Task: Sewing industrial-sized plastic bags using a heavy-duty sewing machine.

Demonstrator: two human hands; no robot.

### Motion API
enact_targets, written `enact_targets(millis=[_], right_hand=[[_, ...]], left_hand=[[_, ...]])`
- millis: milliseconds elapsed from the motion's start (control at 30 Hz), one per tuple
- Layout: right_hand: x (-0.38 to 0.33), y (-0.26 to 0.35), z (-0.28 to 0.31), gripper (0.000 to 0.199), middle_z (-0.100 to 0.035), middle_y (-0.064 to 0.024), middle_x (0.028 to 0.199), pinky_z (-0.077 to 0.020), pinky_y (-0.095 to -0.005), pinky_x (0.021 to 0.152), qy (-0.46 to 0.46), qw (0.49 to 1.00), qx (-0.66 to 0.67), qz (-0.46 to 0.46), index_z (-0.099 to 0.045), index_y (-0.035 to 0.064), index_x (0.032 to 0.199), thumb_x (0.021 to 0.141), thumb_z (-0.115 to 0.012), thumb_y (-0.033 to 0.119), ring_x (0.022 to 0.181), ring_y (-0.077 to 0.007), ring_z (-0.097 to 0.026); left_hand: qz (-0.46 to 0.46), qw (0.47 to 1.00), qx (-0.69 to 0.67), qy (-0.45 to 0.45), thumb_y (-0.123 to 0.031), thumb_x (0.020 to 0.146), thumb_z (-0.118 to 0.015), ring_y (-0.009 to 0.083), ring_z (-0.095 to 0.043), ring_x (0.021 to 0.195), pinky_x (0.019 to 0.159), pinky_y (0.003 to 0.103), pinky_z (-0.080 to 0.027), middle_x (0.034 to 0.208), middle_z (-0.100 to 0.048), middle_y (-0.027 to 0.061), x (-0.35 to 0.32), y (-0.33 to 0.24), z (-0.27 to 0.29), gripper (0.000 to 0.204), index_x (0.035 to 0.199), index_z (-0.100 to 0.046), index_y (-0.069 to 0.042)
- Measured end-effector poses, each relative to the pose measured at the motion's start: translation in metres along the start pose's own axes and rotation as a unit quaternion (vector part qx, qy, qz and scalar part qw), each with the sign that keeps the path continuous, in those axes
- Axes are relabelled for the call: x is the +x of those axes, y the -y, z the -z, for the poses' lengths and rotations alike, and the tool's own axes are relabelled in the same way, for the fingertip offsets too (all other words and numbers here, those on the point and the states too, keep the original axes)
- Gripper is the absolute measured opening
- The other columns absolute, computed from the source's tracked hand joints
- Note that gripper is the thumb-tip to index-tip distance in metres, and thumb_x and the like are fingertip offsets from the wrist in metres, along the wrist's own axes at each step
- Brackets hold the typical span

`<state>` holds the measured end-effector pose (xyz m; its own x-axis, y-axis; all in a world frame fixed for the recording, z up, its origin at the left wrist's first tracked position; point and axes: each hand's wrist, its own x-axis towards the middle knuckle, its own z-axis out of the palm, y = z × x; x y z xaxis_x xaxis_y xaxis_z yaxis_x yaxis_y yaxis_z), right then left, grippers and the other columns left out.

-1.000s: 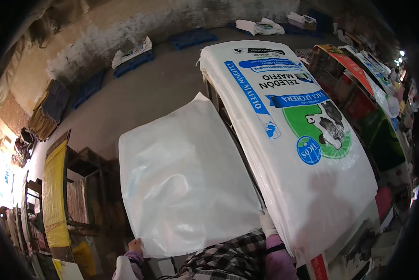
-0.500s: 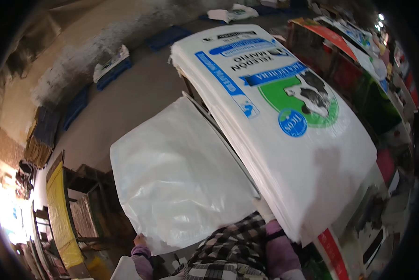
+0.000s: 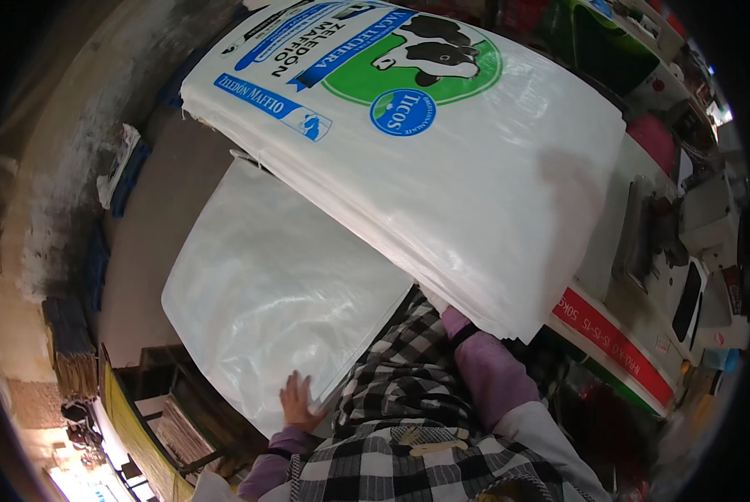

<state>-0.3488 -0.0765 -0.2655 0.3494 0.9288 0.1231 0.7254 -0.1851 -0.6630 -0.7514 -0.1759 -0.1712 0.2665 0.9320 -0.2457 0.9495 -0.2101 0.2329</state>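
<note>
1. The left hand (image 3: 298, 403) lies flat with fingers spread on the near edge of a plain translucent white plastic sack (image 3: 279, 289), touching it.
2. That plain sack lies flat to the left of, and partly under the edge of, a thick stack of white woven sacks printed with a black-and-white cow on a green circle (image 3: 442, 142).
3. The right arm, in a purple sleeve (image 3: 485, 368), reaches beneath the near edge of the printed stack; the right hand is hidden, so its state cannot be told.
4. A grey concrete floor (image 3: 153, 226) shows to the left of the plain sack.
</note>
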Motion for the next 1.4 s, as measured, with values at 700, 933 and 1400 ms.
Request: enact_targets(millis=[700,933,1400], right_hand=[[-0.072,0.092,0.220,0.016,-0.065,-0.0102,0.090,-0.0501,-0.0383,0.076,0.096,0.974,0.177,0.108,-0.067,0.0104,0.097,0.083,-0.065,0.018,0.084,-0.0293,-0.063],[-0.022,0.065,0.316,0.017,-0.065,-0.0117,0.095,-0.0490,-0.0339,0.081,-0.274,0.949,0.136,-0.070,-0.069,0.0048,0.095,0.080,-0.061,0.007,0.093,-0.0273,-0.062],[0.036,0.135,0.221,0.021,-0.059,-0.0105,0.068,-0.0429,-0.0458,0.079,-0.110,0.978,-0.018,0.174,-0.061,0.0066,0.079,0.083,-0.056,0.027,0.076,-0.0307,-0.058]], left_hand=[[-0.511,0.854,0.100,0.023,-0.019,0.068,-0.074,0.0305,-0.064,0.067,0.062,0.036,-0.051,0.073,-0.065,0.0117,0.294,-0.412,0.146,0.021,0.086,-0.071,-0.008],[-0.332,0.868,-0.326,0.174,-0.012,0.077,-0.070,0.0123,-0.062,0.057,0.054,0.024,-0.048,0.068,-0.069,0.0084,0.308,-0.396,0.136,0.013,0.081,-0.073,0.000],[-0.429,0.852,-0.292,0.066,-0.023,0.091,-0.060,0.0185,-0.065,0.070,0.069,0.031,-0.052,0.085,-0.068,0.0126,0.284,-0.351,0.170,0.030,0.108,-0.060,0.001]])
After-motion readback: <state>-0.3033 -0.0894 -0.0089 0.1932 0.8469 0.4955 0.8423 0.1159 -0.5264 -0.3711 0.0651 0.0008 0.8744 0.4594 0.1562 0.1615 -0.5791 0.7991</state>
